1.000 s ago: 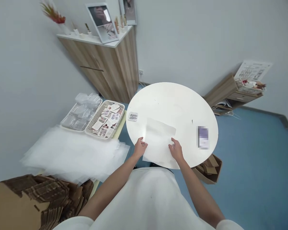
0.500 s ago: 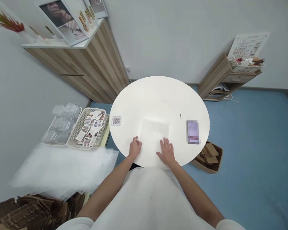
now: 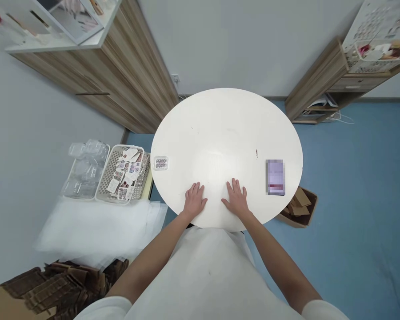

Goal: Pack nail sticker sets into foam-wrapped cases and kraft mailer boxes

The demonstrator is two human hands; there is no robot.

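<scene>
Left hand point(image 3: 194, 201), right hand point(image 3: 236, 201), spread flat on white table point(image 3: 226, 120)

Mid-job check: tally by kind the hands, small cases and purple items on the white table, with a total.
Hands: 2 (left hand, right hand), both on the white table
Small case: 1
Purple item, pixelated: 1
Total: 4

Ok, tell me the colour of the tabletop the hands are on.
The tabletop is white; it shows best in the head view.
</scene>
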